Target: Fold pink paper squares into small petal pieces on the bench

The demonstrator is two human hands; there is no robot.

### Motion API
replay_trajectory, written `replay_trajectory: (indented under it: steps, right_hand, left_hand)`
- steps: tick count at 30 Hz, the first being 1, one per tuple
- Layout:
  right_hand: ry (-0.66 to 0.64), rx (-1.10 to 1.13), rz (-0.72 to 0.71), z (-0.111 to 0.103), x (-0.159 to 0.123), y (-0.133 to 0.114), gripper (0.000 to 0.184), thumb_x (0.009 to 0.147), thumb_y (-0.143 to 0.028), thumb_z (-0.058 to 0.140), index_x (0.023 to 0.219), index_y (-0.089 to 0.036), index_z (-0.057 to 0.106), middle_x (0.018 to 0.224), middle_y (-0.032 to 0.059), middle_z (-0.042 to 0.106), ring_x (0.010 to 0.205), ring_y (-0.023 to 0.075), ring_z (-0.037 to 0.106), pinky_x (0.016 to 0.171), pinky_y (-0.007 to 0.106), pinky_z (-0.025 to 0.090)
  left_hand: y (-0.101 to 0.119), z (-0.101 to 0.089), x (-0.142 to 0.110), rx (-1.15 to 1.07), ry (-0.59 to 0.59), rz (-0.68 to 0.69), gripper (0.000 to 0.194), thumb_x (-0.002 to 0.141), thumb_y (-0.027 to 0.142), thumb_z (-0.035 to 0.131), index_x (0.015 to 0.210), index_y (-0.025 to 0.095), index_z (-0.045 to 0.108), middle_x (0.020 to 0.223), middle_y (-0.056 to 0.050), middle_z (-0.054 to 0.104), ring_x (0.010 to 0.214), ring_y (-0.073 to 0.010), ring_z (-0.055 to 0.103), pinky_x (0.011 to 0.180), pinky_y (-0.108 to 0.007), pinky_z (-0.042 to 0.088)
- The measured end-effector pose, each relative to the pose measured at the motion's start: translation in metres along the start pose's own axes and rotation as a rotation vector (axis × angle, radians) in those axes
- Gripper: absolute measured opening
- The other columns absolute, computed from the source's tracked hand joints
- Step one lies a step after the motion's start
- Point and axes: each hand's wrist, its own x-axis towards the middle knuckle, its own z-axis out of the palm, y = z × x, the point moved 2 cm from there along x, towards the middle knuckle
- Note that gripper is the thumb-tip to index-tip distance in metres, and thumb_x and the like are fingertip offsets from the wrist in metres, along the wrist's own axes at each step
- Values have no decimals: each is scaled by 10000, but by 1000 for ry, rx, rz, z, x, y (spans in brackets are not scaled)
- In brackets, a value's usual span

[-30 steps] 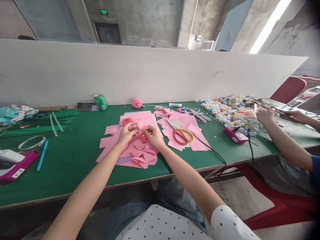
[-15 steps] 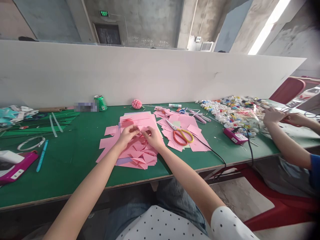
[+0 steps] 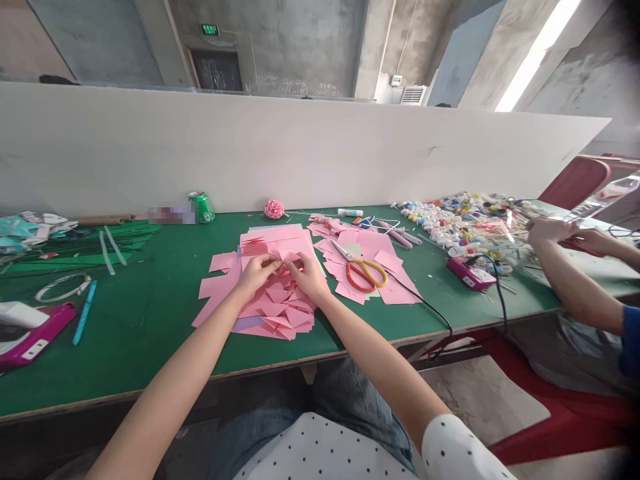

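My left hand (image 3: 259, 272) and my right hand (image 3: 306, 275) meet over a heap of pink paper. Between their fingertips they pinch a small piece of pink paper (image 3: 287, 256), one hand at each side of it. Folded pink pieces (image 3: 281, 313) lie loosely below my hands, on larger pink sheets (image 3: 215, 288). Behind my hands, a row of thin folded pieces (image 3: 254, 245) rests on a pink sheet. Scissors (image 3: 367, 275) with a red and a yellow handle lie on cut pink paper (image 3: 397, 283) to the right.
A pink paper ball (image 3: 273, 209) and a green can (image 3: 202, 207) stand by the white partition (image 3: 320, 147). At right are a pile of small coloured pieces (image 3: 450, 220), a magenta power strip (image 3: 471, 273) and another person's hands (image 3: 553, 230). A blue pen (image 3: 85, 312) lies left.
My fingers have shifted slightly on the small pink paper, which both hands still pinch. The scissors and the paper heap have stayed in place.
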Motion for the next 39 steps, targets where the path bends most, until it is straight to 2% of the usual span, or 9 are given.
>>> replay_trajectory:
  steps: [8,17,23,35,39]
  right_hand:
    - [40,64,54,0,1,1,256,857,-455,578,846,-202,538,812,34,689,726,160,637,620,254,446]
    - [19,105,1,-1,2,0,251,843,-440,576,764,-205,535,721,12,661,670,158,613,598,256,430]
    - [40,49,14,-3,1,-1,272,827,-437,586,707,-203,516,684,7,633,634,150,570,585,260,408]
    - [53,3,22,-2,1,2,300,843,-464,560,706,-201,515,694,4,625,637,143,552,593,258,395]
    - [53,3,20,-2,1,1,324,857,-493,538,716,-200,529,692,7,629,634,145,553,590,259,394]
  left_hand:
    - [1,-1,-1,-11,-29,-17,371,687,503,752,795,155,679,755,-27,647,706,-167,600,653,-272,462]
    - [3,1,-2,-3,-42,-18,372,678,504,748,786,156,673,728,-25,641,709,-172,601,651,-274,462]
    - [5,2,-4,6,-61,-44,338,692,485,731,777,163,674,749,-42,660,718,-191,625,657,-289,477]
    - [7,2,-5,52,-62,-57,291,685,441,726,794,175,683,806,-48,680,745,-198,629,640,-280,474]
    - [6,3,-5,48,-60,-60,328,701,467,719,845,173,696,850,-63,694,773,-206,639,654,-284,482]
